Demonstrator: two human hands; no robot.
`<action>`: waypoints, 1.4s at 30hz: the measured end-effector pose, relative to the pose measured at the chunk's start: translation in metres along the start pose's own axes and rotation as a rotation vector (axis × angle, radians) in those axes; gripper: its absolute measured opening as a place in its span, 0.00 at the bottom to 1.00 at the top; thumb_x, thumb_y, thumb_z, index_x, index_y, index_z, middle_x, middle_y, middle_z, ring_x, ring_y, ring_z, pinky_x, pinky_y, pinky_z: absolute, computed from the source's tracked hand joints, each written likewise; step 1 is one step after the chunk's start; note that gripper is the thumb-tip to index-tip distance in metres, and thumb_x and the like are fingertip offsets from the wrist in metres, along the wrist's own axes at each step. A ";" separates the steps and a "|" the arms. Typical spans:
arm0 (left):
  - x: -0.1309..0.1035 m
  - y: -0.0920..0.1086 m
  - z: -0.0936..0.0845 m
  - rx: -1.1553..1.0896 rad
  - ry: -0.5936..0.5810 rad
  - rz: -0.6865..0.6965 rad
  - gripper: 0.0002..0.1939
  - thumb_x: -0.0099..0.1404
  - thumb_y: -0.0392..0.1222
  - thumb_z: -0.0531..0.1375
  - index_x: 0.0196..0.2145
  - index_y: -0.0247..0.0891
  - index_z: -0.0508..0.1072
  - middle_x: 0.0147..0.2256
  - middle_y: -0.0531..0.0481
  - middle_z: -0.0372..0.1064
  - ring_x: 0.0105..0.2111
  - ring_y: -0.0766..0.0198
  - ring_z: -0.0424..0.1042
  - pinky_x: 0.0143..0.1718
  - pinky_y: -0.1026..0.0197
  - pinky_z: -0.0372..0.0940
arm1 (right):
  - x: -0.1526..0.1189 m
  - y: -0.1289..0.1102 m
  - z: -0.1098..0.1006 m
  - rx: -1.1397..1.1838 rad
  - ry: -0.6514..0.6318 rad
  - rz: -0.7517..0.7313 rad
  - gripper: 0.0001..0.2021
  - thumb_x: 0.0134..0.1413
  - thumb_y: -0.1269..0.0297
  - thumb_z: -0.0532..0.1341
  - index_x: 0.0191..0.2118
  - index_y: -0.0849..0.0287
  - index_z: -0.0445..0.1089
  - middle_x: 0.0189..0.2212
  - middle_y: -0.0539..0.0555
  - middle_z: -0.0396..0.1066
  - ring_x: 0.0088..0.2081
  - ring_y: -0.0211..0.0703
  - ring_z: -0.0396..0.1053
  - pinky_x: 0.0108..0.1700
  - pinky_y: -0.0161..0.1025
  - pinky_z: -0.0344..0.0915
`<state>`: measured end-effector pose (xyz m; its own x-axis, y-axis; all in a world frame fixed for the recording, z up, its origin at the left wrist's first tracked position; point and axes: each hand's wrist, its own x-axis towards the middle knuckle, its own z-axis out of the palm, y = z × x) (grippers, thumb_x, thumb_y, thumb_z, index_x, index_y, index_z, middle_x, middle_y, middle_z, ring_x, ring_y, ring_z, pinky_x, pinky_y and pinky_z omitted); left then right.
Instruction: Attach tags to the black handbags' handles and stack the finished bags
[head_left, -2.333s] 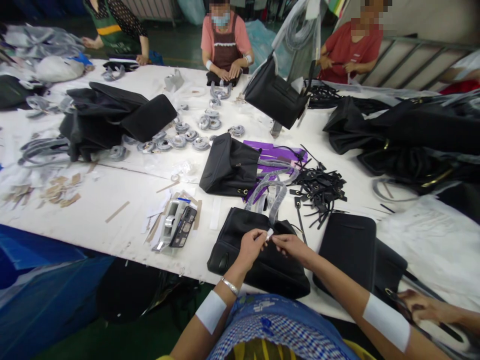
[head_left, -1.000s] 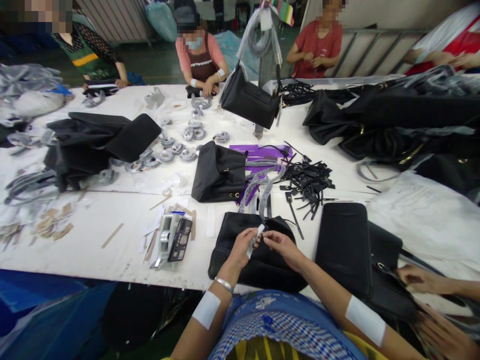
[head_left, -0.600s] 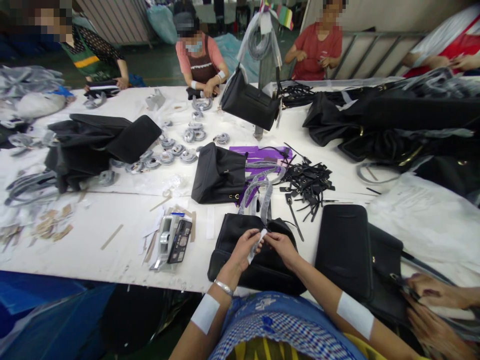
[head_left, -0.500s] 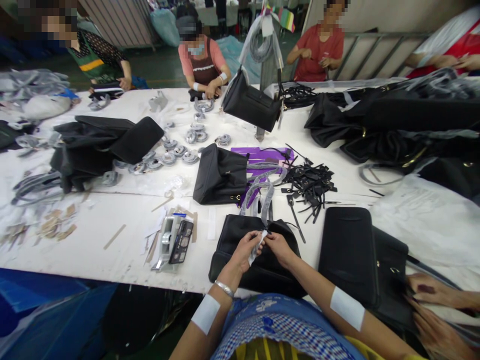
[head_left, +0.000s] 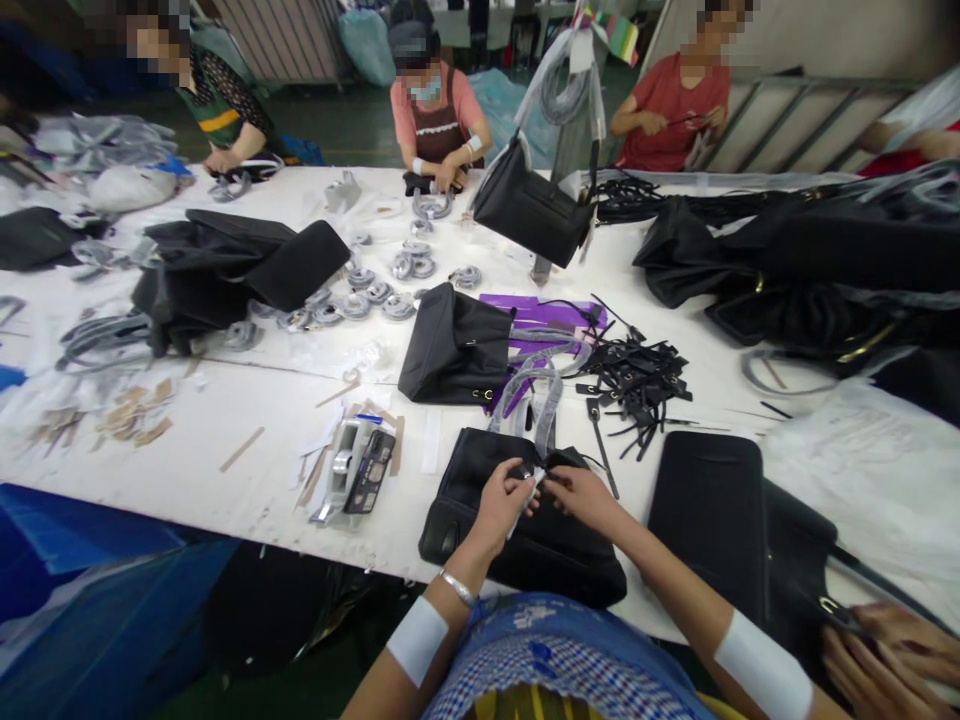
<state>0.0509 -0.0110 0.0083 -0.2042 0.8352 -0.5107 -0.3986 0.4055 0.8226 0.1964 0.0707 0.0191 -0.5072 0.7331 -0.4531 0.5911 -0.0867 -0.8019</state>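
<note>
A black bag (head_left: 480,470) lies on the table right in front of me, its plastic-wrapped handles (head_left: 551,400) standing up at the far side. Over its top edge, my left hand (head_left: 502,505) pinches a small white strip (head_left: 534,480). Close beside it, my right hand (head_left: 585,495) has its fingers pressed together at the top edge of the bag; what they grip is too small to make out. The two hands' fingertips nearly meet.
Another black bag (head_left: 457,345) lies beyond, near a heap of black straps (head_left: 641,385). A tape dispenser (head_left: 349,465) lies left. At right, a person's hands (head_left: 885,650) work on a black bag (head_left: 709,520). A bag hangs from a post (head_left: 532,205).
The view has shifted, so most things sit further right. My right hand has drawn slightly away from the left. The neighbour's hands now hold a part with a gold buckle.
</note>
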 end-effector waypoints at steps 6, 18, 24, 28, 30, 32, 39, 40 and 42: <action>-0.002 -0.002 -0.002 0.241 0.036 0.158 0.28 0.59 0.48 0.61 0.55 0.36 0.61 0.26 0.51 0.72 0.23 0.65 0.71 0.23 0.66 0.64 | -0.010 -0.033 -0.014 -0.128 0.034 -0.059 0.18 0.58 0.51 0.52 0.43 0.55 0.72 0.15 0.45 0.67 0.13 0.35 0.62 0.18 0.31 0.58; -0.008 0.009 -0.011 -0.082 -0.110 0.046 0.34 0.59 0.43 0.62 0.60 0.35 0.56 0.30 0.48 0.72 0.29 0.64 0.72 0.29 0.64 0.65 | -0.003 -0.019 -0.006 0.158 -0.114 -0.040 0.21 0.52 0.48 0.60 0.43 0.59 0.76 0.13 0.47 0.66 0.13 0.33 0.57 0.18 0.32 0.53; -0.006 0.016 -0.015 -0.381 -0.149 -0.260 0.30 0.55 0.34 0.63 0.56 0.33 0.63 0.30 0.47 0.71 0.25 0.70 0.68 0.24 0.69 0.59 | -0.020 0.010 -0.012 -0.079 -0.039 -0.273 0.16 0.50 0.53 0.62 0.45 0.48 0.76 0.31 0.53 0.78 0.30 0.44 0.71 0.37 0.39 0.65; -0.003 0.020 -0.015 -0.361 -0.127 -0.249 0.27 0.56 0.36 0.61 0.54 0.32 0.65 0.29 0.47 0.70 0.24 0.70 0.67 0.22 0.70 0.57 | -0.031 0.030 -0.014 -0.257 -0.046 -0.299 0.12 0.51 0.54 0.62 0.41 0.47 0.78 0.31 0.53 0.78 0.33 0.46 0.73 0.40 0.39 0.65; -0.003 0.020 -0.014 -0.221 -0.107 -0.154 0.26 0.57 0.37 0.60 0.54 0.31 0.64 0.30 0.46 0.72 0.25 0.69 0.68 0.24 0.68 0.59 | -0.037 0.031 -0.009 -0.194 0.024 -0.258 0.12 0.53 0.52 0.61 0.38 0.49 0.78 0.34 0.53 0.78 0.32 0.46 0.73 0.38 0.40 0.65; -0.003 0.018 -0.013 -0.063 -0.085 -0.026 0.25 0.58 0.39 0.58 0.54 0.31 0.63 0.30 0.46 0.72 0.26 0.66 0.70 0.26 0.66 0.61 | -0.039 0.022 0.002 -0.032 0.115 -0.141 0.15 0.54 0.50 0.58 0.37 0.53 0.78 0.33 0.54 0.78 0.27 0.44 0.72 0.33 0.41 0.66; -0.008 0.013 -0.009 0.230 -0.075 0.149 0.27 0.61 0.44 0.57 0.57 0.37 0.60 0.27 0.52 0.70 0.24 0.66 0.70 0.26 0.65 0.63 | -0.026 -0.020 0.034 0.791 0.142 0.149 0.24 0.48 0.53 0.65 0.51 0.56 0.69 0.35 0.54 0.77 0.36 0.45 0.73 0.39 0.39 0.68; -0.009 0.012 -0.008 0.205 -0.084 0.110 0.28 0.61 0.45 0.57 0.57 0.37 0.59 0.27 0.51 0.70 0.24 0.66 0.70 0.25 0.65 0.63 | -0.023 -0.021 0.036 0.843 0.144 0.149 0.24 0.47 0.53 0.66 0.50 0.57 0.70 0.35 0.54 0.76 0.35 0.44 0.73 0.37 0.39 0.68; -0.012 0.009 -0.007 0.114 -0.103 0.028 0.30 0.61 0.47 0.58 0.58 0.36 0.58 0.27 0.51 0.70 0.23 0.66 0.69 0.24 0.65 0.62 | -0.016 -0.021 0.041 0.915 0.130 0.134 0.24 0.46 0.53 0.67 0.48 0.59 0.71 0.35 0.56 0.76 0.30 0.43 0.71 0.30 0.37 0.67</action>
<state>0.0438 -0.0195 0.0202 -0.1183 0.8781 -0.4637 -0.2887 0.4164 0.8621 0.1667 0.0328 0.0272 -0.3638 0.7436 -0.5610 -0.1121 -0.6329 -0.7661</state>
